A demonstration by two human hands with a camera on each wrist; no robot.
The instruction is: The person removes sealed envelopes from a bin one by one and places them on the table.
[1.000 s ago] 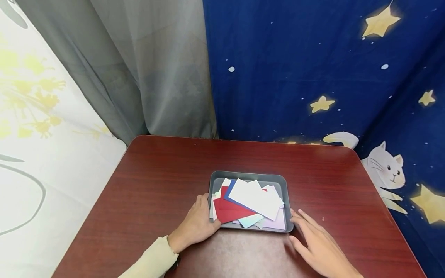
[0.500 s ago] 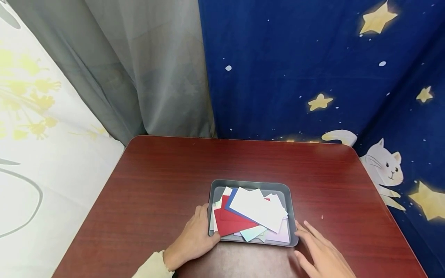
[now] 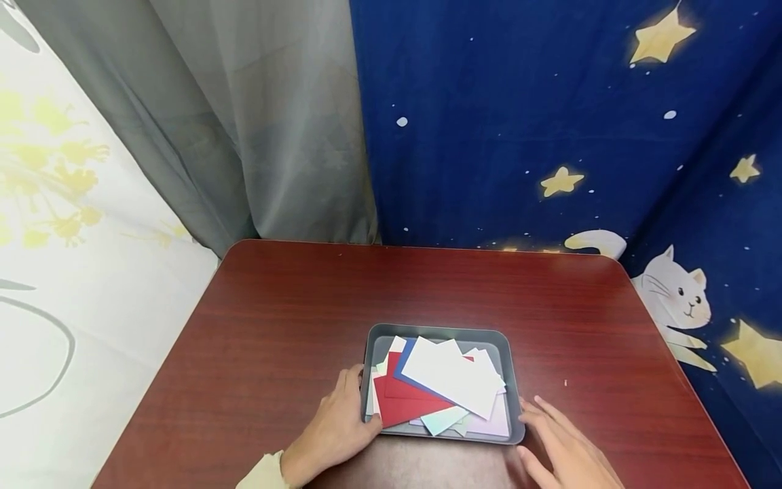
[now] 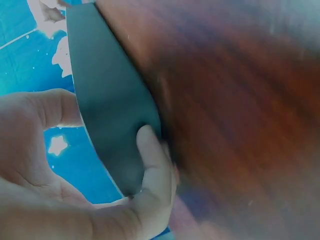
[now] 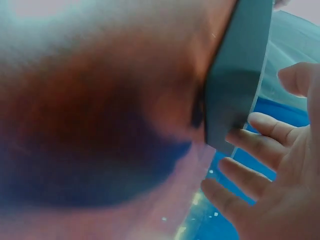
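A dark grey tray [image 3: 440, 332] lies on the table in the head view, holding a loose pile of paper pieces. A white sheet [image 3: 455, 377] is uppermost, over a blue piece [image 3: 404, 363] and a red envelope [image 3: 406, 402]. Pale green paper [image 3: 442, 420] and lilac paper [image 3: 496, 420] show below. My left hand [image 3: 336, 424] grips the tray's left side near the front corner; its fingers curl against the wall [image 4: 110, 90] in the left wrist view. At the front right corner, my right hand [image 3: 565, 445] touches the wall with spread, fairly straight fingertips [image 5: 235, 135].
The reddish-brown wooden table [image 3: 293, 305] extends around the tray on all sides. Behind it hang a grey curtain [image 3: 299, 136] and a dark blue one [image 3: 458, 136] with stars and a cat. A white printed cloth [image 3: 91, 326] hangs at the left.
The tray with its papers has slid toward the front edge of the table, with both hands moving along at its sides. The head view has shifted slightly.
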